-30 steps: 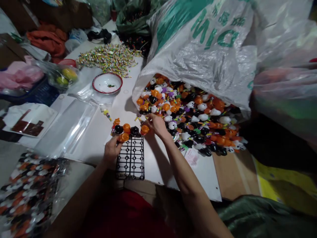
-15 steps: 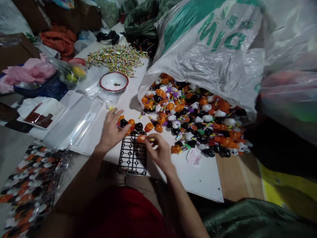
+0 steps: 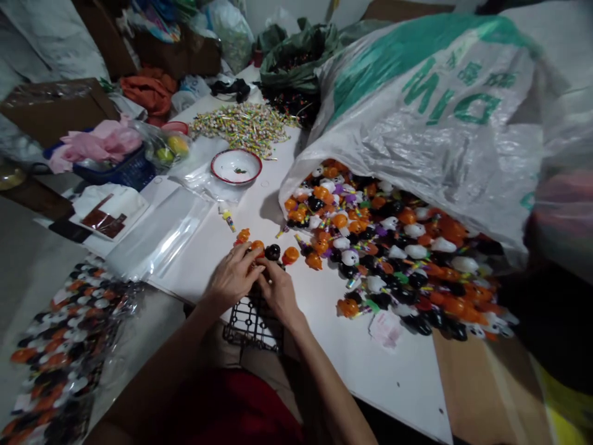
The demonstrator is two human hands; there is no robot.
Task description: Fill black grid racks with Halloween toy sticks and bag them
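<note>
My left hand [image 3: 233, 277] and my right hand [image 3: 278, 290] meet fingertip to fingertip over the far end of a black plastic grid rack [image 3: 250, 321]. Both are closed in a pinch, and the small thing between them is hidden by the fingers. Just beyond the fingertips, a short row of figures stands at the rack's far edge: an orange figure [image 3: 243, 235], a shiny black figure [image 3: 272, 251] and another orange figure [image 3: 291, 254]. A small figure with a yellow top and a striped tube [image 3: 227, 219] lies apart, beyond my left hand.
A big white woven sack [image 3: 417, 142] spills orange, black and white figures [image 3: 370, 247] to the right. Left lie clear plastic bags [image 3: 162, 232] and filled racks [image 3: 60, 334], lower down. Behind are an enamel bowl [image 3: 236, 167] and a heap of small striped tubes [image 3: 245, 127].
My left hand has moved in from beside the row and closed. My right hand, which carried an orange figure over the rack, has joined it at the far end. The view has shifted.
</note>
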